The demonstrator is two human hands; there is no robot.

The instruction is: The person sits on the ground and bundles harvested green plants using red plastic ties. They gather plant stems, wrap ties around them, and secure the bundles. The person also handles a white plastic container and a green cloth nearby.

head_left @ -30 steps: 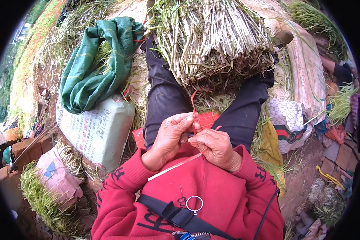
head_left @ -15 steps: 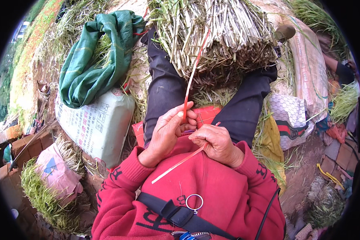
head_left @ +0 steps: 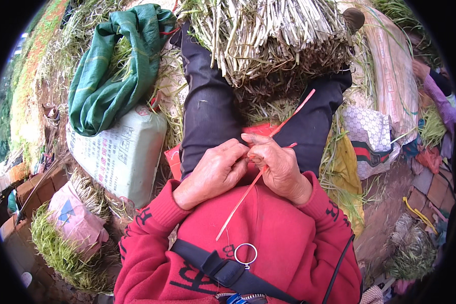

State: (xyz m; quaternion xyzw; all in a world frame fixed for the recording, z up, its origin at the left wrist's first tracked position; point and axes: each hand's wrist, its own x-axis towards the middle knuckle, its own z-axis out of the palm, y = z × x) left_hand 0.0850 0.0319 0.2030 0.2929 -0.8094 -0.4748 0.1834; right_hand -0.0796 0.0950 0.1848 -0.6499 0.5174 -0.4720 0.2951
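In front of my lap, my left hand and my right hand meet with fingers pinched together. A thin red and pale strip runs through them. One end hangs down over my red sweater; red ends stick up past my right hand toward my right knee. Whether it is one strip or two, I cannot tell, as the fingers hide the crossing. Beyond the hands, a large pile of pale-stemmed stalks lies between my legs, cut ends toward me.
To the left lie a green cloth sack, a full white printed sack and a pink-wrapped bundle of greens. Rightward are a yellow cloth, a patterned bag and a long woven sack. Another person's purple sleeve shows at far right.
My left hand has come down and right to meet my right hand. The long strip end that stood up from my left hand is gone from there; a red end now points up-right.
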